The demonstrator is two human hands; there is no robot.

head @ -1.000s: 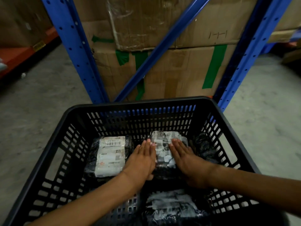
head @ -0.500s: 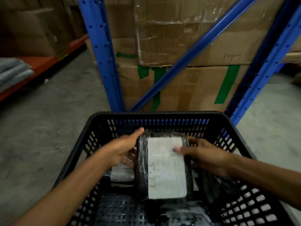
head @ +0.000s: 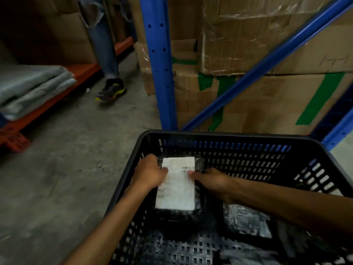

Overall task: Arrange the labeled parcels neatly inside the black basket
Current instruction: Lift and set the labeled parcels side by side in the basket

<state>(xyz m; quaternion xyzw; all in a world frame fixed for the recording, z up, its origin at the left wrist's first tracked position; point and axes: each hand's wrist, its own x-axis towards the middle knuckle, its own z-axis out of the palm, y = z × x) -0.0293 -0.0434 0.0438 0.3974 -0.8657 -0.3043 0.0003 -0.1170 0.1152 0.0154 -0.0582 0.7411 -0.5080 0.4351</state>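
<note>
Labeled parcel sits gripped between left hand and right hand.

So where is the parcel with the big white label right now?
In the head view, the parcel sits in the basket's far-left corner, between the left hand and right hand.

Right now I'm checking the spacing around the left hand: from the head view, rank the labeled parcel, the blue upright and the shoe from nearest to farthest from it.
1. Labeled parcel: touching the left hand, at the basket's left side.
2. Blue upright: behind the basket, above the hand.
3. Shoe: on the floor, far back left.
</note>
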